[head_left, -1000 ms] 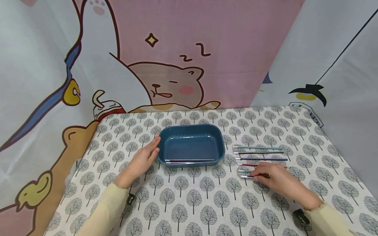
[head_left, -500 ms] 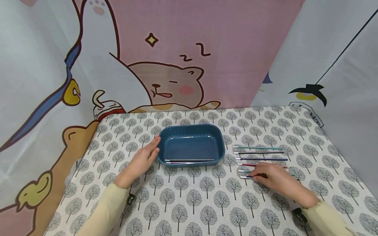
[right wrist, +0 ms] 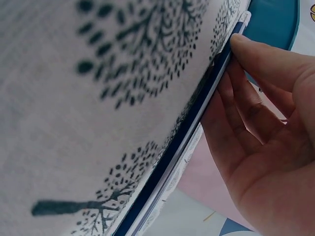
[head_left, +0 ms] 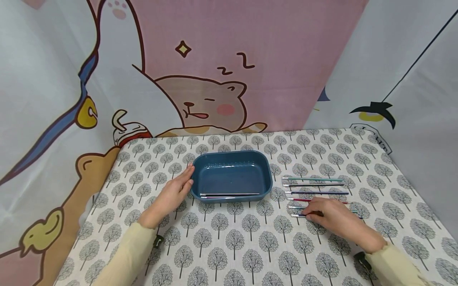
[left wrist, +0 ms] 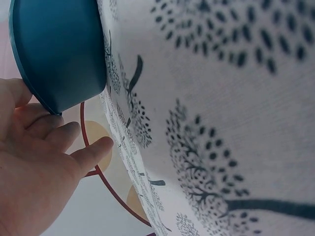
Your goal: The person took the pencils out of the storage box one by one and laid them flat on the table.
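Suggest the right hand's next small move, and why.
Probably lift the nearest dark blue pencil toward the blue dish: the right hand pinches it, two pencils lie inside the dish, and the left hand touches the dish's side.

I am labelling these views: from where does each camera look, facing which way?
Head: on the head, facing forward and down at the tray and pencils; left hand, right hand, sleeves show.
Left wrist: worn there, facing tray and cloth; left hand shows.
Right wrist: worn there, facing pinched blue pencil; right hand shows.
Wrist views share cloth and tray.
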Demonstrator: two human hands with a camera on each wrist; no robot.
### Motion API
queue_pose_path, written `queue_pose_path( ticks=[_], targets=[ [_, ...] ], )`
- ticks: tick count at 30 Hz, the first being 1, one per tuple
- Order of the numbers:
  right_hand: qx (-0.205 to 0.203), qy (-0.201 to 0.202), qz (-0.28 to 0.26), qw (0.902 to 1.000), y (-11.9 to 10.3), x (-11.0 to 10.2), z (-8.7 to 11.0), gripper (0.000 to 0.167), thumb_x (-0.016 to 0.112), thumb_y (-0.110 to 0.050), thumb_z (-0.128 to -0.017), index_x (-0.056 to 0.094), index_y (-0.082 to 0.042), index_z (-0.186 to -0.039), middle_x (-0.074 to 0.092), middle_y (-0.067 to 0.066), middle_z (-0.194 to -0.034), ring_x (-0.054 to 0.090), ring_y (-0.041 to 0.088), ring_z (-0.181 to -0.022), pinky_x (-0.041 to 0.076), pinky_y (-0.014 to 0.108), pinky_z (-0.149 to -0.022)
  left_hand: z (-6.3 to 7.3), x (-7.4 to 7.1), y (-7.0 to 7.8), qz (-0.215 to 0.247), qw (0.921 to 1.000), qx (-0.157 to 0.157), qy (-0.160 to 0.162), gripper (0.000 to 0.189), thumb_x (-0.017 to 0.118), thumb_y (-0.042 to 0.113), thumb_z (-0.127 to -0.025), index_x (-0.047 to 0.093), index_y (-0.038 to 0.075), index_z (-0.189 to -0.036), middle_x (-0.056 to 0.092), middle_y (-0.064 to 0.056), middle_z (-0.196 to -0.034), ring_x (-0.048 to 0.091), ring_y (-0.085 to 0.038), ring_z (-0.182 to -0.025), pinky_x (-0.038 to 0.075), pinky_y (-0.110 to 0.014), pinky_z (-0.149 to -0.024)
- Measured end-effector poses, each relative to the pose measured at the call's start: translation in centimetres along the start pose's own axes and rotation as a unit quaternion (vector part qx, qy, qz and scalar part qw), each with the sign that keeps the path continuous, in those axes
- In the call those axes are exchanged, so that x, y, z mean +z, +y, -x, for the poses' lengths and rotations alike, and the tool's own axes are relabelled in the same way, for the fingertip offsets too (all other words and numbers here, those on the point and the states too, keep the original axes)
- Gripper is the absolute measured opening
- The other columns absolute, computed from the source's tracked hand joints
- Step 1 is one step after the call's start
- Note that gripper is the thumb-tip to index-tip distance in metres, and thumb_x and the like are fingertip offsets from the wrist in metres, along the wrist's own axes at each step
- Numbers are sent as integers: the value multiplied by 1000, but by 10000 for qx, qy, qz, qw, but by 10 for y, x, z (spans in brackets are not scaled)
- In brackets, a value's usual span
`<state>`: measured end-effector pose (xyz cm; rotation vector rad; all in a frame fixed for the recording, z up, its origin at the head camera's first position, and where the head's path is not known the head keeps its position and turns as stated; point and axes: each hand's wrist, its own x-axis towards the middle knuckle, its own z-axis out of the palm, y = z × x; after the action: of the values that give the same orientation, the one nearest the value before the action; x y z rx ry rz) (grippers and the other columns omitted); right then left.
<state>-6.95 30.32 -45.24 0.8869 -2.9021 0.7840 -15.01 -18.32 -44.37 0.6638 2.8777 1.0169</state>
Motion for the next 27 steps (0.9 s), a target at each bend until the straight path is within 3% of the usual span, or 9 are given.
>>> queue_pose_path(
  ticks=[15,27],
  targets=[
    [99,-131,43,9999,0,0,-1,21,84,-6,-83,82,-20,-98,69,-15,-94,64,0,-79,59,25,-68,0,-1,-1,19,10000,-34,-80,53,49,15,-111,33,-1,-159,25,-13,-168,30,-32,-152,31,-50,-122],
    [406,-225,228,9987,-4,-1,-1,19,85,-11,-83,82,-21,-100,68,-16,-96,64,2,-81,59,27,-71,0,-1,-1,34,10000,-20,-67,52,49,15,-111,35,-1,-159,25,-12,-167,31,-33,-152,31,-50,-122]
  ],
)
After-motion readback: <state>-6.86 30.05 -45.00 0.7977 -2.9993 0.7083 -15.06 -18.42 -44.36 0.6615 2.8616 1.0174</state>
